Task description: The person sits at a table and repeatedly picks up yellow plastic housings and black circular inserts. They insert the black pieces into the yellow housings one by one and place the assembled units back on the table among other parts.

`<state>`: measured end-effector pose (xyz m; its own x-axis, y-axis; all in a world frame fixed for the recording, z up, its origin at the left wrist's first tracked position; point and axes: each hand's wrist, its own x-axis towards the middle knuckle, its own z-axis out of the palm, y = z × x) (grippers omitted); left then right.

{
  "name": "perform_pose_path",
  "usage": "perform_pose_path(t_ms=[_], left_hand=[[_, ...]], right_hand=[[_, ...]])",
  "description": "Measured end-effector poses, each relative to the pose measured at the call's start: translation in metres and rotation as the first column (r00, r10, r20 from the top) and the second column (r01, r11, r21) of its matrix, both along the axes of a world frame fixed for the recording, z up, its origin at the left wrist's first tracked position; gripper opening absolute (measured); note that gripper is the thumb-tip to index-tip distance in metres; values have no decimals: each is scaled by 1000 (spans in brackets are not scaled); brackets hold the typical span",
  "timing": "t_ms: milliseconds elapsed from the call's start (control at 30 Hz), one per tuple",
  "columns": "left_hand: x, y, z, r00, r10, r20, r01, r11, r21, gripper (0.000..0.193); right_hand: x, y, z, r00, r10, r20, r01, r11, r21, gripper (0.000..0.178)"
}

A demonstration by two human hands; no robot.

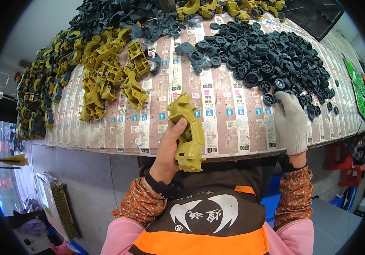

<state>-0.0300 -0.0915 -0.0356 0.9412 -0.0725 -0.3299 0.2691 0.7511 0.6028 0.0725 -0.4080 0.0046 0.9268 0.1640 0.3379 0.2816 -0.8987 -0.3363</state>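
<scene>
My bare left hand (168, 148) is closed around a yellow plastic toy car body (191, 142), its thumb on the upper side. The body tilts over the table's front edge, and no wheels show on it. At the near edge of a heap of black toy wheels (261, 53), my right hand (292, 123) wears a white knit glove. Its fingers are bent together against a black toy wheel (279, 83) with a pale hub and seem to pinch it. Part of these fingertips is hard to make out.
Loose yellow car bodies (101, 63) lie left of centre. Dark plastic chassis parts (110, 17) are heaped behind them. Yellow-and-black assembled pieces (42, 85) pile up at far left, and yellow cars with wheels (237, 9) line the back. A black tray (314, 17) sits back right; red stools (346, 163) stand below.
</scene>
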Motion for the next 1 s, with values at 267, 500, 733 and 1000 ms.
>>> perform_pose_path(t_ms=[267,500,733,1000], left_hand=[[-5,3,-9,1000,11,-16,-12,998,-65,45],[-3,4,-9,999,6,-36,-8,999,-33,48],[-2,5,-8,1000,-23,-16,22,999,-44,53],[-4,5,-6,997,34,-70,-35,999,-14,51]], right_hand=[[13,9,-22,998,31,-45,-40,977,-208,29],[-9,16,-17,986,126,-112,-142,979,-144,22],[-7,20,-19,980,168,-111,-180,977,-116,22],[-34,32,-13,899,277,-339,-132,910,393,22]])
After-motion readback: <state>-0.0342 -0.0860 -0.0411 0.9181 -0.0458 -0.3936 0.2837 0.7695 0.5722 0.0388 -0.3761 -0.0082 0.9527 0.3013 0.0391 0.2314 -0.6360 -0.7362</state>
